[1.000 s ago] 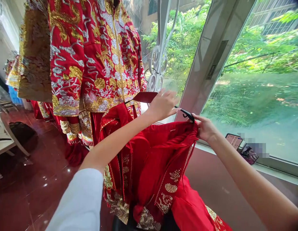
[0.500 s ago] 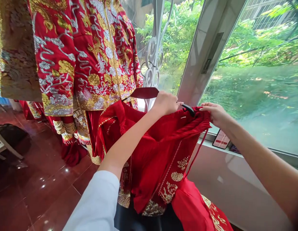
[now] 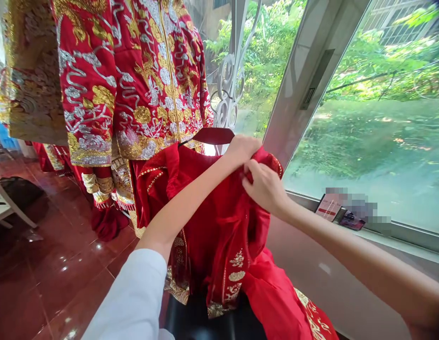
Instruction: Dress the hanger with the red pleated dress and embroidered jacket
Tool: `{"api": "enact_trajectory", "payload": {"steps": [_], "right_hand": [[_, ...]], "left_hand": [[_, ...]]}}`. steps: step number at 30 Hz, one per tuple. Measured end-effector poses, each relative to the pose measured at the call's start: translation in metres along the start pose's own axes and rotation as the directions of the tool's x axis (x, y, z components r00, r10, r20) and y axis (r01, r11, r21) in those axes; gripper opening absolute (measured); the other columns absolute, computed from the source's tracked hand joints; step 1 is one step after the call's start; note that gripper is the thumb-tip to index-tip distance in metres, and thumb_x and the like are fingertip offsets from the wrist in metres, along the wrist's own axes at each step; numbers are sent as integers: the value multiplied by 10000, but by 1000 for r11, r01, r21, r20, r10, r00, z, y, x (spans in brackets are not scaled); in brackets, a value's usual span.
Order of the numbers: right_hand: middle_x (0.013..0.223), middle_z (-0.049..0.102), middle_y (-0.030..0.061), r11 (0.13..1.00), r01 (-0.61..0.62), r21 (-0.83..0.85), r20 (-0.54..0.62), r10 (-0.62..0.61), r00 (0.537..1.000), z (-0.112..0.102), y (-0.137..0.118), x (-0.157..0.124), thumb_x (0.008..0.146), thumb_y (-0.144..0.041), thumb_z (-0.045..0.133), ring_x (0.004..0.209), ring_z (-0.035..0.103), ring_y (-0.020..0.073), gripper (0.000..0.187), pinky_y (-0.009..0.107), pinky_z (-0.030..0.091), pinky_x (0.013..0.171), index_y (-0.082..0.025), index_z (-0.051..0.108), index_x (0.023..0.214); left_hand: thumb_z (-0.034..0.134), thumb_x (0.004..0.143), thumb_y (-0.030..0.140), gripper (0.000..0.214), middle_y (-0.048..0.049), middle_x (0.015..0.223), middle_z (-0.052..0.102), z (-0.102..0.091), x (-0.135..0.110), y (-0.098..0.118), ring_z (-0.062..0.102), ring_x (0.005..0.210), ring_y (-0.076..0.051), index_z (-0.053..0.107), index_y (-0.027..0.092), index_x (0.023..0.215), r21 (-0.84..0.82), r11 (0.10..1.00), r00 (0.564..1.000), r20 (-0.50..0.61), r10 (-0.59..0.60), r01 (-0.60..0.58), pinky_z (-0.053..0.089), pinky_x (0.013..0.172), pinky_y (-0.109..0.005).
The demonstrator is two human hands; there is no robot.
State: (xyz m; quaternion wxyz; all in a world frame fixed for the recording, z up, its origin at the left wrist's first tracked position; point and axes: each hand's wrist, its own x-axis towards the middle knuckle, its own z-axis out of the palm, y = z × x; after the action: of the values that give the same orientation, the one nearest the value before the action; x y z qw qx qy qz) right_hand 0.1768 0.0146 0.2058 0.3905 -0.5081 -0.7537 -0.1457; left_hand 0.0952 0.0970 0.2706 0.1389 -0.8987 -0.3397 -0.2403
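A red skirt with gold-embroidered panels and a gathered waist hangs from a dark red hanger in front of me. My left hand is closed around the right part of the hanger, and its fingertips are partly hidden behind the cloth. Just below and right of it, my right hand pinches the waist fabric. Red cloth now covers the hanger's right end. Beneath the skirt, another red satin cloth with gold embroidery drapes over a black, shiny surface.
An embroidered red jacket hangs close behind on the left, beside a gold garment. A window stands on the right, with a phone on its sill. A white chair is at far left on the tiled floor.
My right hand has moved left and slightly down, bringing the skirt's waist toward my left hand. The hanger's black right end was visible and is now covered. My left hand stays nearly in place.
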Motion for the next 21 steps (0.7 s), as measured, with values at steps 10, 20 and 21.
{"api": "enact_trajectory", "payload": {"steps": [10, 20, 21], "right_hand": [[834, 686, 46, 961, -233, 148, -205, 260, 944, -42, 55, 13, 821, -344, 578, 719, 624, 190, 127, 330, 475, 710, -245, 614, 891], [692, 630, -9, 945, -187, 267, -66, 212, 975, -15, 96, 6, 859, -366, 463, 663, 551, 164, 255, 252, 393, 627, -234, 674, 807], [695, 625, -10, 935, -182, 303, -87, 218, 972, -15, 99, 9, 854, -359, 472, 658, 539, 159, 243, 249, 386, 622, -230, 670, 798]], "left_hand": [[526, 795, 129, 190, -69, 995, 648, -103, -74, -73, 564, 991, -188, 651, 159, 936, -381, 914, 922, -288, -260, 139, 415, 871, -282], [511, 813, 414, 386, 37, 534, 385, -67, -145, -148, 325, 542, -116, 414, 191, 515, -414, 865, 933, -88, -348, 284, 259, 577, -252], [488, 827, 412, 419, 38, 516, 331, -63, -143, -146, 291, 531, -117, 349, 197, 496, -406, 872, 923, -144, -357, 273, 244, 571, -262]]}}
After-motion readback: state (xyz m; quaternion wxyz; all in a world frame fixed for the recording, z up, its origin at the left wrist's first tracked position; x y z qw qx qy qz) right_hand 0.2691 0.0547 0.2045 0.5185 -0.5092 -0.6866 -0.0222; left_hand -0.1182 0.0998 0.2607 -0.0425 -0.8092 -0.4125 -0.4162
